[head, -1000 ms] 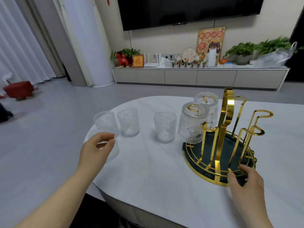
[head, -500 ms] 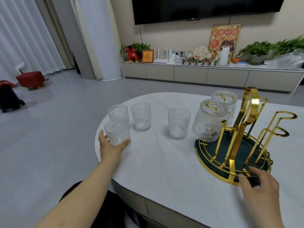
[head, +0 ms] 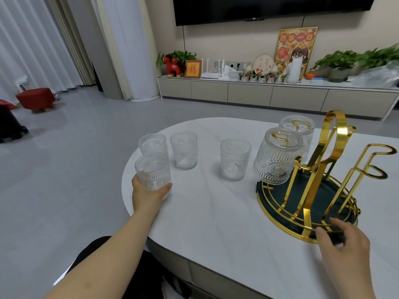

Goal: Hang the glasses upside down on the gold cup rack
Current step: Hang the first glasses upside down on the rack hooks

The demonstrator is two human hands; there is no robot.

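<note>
Since a second ago the left hand (head: 149,196) has closed on the nearest ribbed glass (head: 152,169), fingers and thumb curled round its base at the left edge of the white table (head: 216,223). The right hand (head: 343,242) lays its thumb and fingertips on the near rim of the gold cup rack (head: 311,180); whether it pinches the rim I cannot tell. Just behind the held one stands a second glass (head: 152,142), with a third glass (head: 184,149) beside it and a fourth glass (head: 235,161) nearer the rack. A hung glass (head: 277,156) and a farther hung glass (head: 299,132) sit upside down on the rack's left pegs.

One held glass (head: 152,171) in the left hand (head: 146,195), three upright glasses (head: 152,144) (head: 184,149) (head: 235,161) just beyond it, two hung glasses (head: 278,156) (head: 296,128) well beyond the right hand (head: 345,249): six in all. One gold cup rack (head: 340,137). Two hands.
</note>
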